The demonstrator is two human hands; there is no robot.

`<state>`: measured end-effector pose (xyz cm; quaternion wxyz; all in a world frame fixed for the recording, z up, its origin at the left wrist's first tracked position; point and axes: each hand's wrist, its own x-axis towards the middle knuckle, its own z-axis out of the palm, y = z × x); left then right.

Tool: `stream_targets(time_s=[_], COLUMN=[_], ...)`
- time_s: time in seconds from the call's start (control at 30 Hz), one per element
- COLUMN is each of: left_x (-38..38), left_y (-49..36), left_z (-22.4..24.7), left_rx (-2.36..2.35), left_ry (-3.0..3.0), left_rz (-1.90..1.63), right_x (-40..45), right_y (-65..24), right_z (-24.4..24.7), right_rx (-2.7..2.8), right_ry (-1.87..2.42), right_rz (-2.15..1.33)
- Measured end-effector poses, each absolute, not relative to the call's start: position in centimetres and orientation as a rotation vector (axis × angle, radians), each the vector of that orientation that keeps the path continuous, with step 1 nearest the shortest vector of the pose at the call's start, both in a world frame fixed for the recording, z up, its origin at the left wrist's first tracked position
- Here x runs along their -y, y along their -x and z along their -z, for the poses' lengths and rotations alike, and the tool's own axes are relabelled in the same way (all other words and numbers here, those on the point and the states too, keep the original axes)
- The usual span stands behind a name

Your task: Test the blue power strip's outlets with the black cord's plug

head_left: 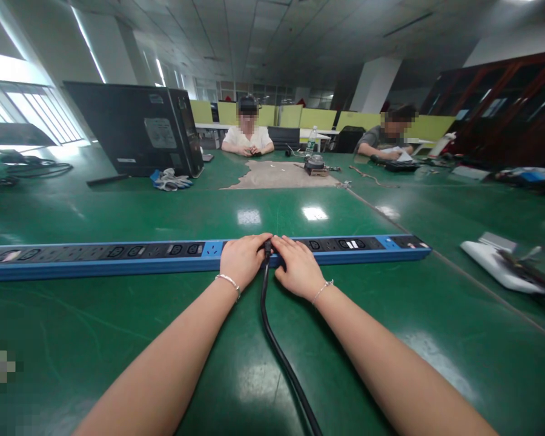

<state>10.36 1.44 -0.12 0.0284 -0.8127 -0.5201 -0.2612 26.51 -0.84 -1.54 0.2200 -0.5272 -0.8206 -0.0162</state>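
Fingers (287,247) of the right hand (302,269) lie partly curled over the power distribution strip (200,265), their tips reaching the black plug (267,247) from its right, while the thumb spreads away toward the strip's near side. Across from them, the left hand (240,260) bends inward more closely, its forefinger tip against the plug or just beside it. The 2 sets of fingertips nearly meet around it; from where I stand I cannot tell whether either hand alone has a firm pinch, since their undersides are hidden.

Blue-cased with a mostly black outlet face, the strip lies lengthwise across the green desk (118,351), well in from the far edge. Its left end runs out of sight, and its right end comes to about the desk's seam. From the plug, a thick black cable (264,306) bends down toward the near side of the desk, between the 2 forearms.

As far as I can judge, the plug is already brought to the strip, and seating it is the part in hand. The hands cover that outlet, so I cannot say whether it is fully home; if not, that much is left. Outlets in view on either side of the hands have no plugs in them. At the desk's far edge sits a co-worker in a white top (247,138).
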Motion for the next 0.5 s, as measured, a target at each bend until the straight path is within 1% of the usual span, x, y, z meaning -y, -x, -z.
stream_targets(time_s=[0.17,0.33,0.5], left_x=[-1.28,-1.44,-1.49], left_y=[-10.46,-10.44,-10.49], left_z=[0.09,-0.05,0.25], left_rx=[1.578,1.603,1.586], left_ry=[2.518,2.534,2.526], left_rz=[0.807,0.768,0.808], right_x=[0.69,0.78,0.57], right_y=[-26.58,-26.41,-26.31], right_z=[1.66,2.05,2.36], right_rx=[2.243,2.211,2.188], right_ry=[1.429,1.391,1.382], right_rz=[0.031,0.109,0.13])
